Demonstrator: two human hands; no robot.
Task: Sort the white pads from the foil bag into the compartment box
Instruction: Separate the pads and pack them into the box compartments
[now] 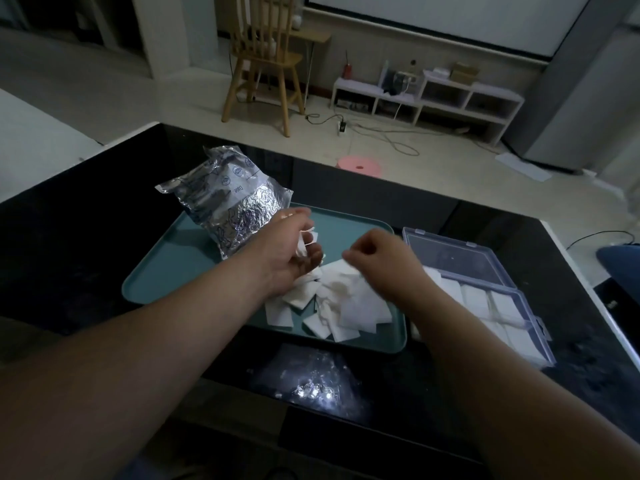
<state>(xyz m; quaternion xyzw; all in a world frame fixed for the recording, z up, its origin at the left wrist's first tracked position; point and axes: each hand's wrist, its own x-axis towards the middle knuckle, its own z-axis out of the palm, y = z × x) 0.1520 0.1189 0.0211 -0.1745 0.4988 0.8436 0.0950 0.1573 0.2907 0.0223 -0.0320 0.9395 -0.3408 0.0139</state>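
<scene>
A teal tray (156, 268) lay at the middle of the frame on a black table (86, 237). The crumpled foil bag (235, 199) rested across the tray's upper left corner, with part of it hanging past the rim onto the table. The white pads (339, 299) lay in a loose, overlapping heap on the lower right part of the tray, reaching close to its near edge. The left hand (294, 247) hung over the upper edge of that heap, just right of the bag. Its fingers were curled and gripped a few of the white pads, whose corners stuck out between thumb and fingers. The right hand (377, 258) was over the right side of the heap with its fingers bent inward close together. Blur made it impossible to tell whether they pinched a pad or held nothing. The clear compartment box (519, 292) sat just beside the tray's right edge, its lid (453, 254) lying open toward the upper side and its compartments already holding more white pads. Some crumpled clear plastic (311, 386) glinted on the table at lower centre. Beyond the table, a wooden chair (263, 57) stood at upper centre, a pink stool (358, 166) below it, and a low white shelf (433, 95) at upper right.
</scene>
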